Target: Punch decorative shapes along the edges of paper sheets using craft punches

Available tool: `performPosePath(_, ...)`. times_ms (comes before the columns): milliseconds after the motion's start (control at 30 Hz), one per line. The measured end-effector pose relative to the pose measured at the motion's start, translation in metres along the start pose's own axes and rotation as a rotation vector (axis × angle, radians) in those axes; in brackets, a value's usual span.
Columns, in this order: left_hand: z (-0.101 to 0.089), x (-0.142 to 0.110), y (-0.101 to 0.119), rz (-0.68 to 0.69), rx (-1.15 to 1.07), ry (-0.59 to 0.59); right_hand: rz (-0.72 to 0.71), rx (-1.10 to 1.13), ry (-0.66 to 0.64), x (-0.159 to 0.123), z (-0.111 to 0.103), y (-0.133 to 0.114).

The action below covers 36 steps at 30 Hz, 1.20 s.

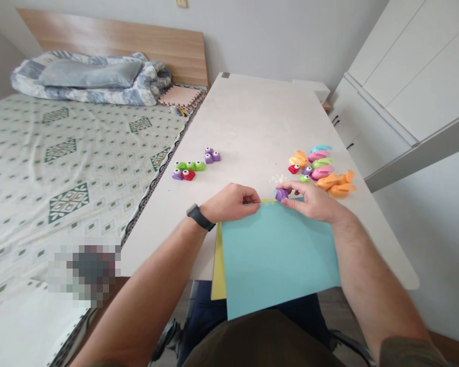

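A light-blue sheet of paper (279, 255) hangs partly over the table's front edge, with a yellow sheet (219, 265) beneath it. My left hand (235, 201) is closed at the blue sheet's far edge, pinching the paper near its left part. Small cut-outs along this edge show yellow. Between the thumb and fingers of my right hand (309, 200) is a small purple paper punch (281, 194), set on the far edge of the paper. Tiny white paper bits (278, 178) lie just beyond the punch.
At the left stand green punches (190, 165), purple punches (212, 155) and a red one (188, 175). More small punches and several orange, pink, green and blue plier-like punches (321, 168) lie right. A bed (80, 153) borders the white table (252, 117); cabinets (398, 86) stand right.
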<state>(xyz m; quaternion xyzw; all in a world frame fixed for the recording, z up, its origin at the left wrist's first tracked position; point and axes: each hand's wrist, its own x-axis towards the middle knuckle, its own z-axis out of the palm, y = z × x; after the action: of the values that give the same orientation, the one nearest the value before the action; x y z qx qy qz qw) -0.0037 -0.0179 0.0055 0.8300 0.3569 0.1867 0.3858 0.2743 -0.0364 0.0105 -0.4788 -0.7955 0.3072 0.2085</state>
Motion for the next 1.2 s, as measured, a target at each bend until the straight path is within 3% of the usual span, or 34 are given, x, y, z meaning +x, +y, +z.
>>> performPosePath(933, 0.002, 0.001, 0.002, 0.039, -0.001, 0.029, 0.016, 0.041, -0.096, -0.005, -0.001, -0.013)
performPosePath(1200, 0.0, 0.001, 0.004, 0.019, 0.012, 0.032, 0.023, 0.025, -0.06, -0.005, 0.001, -0.014)
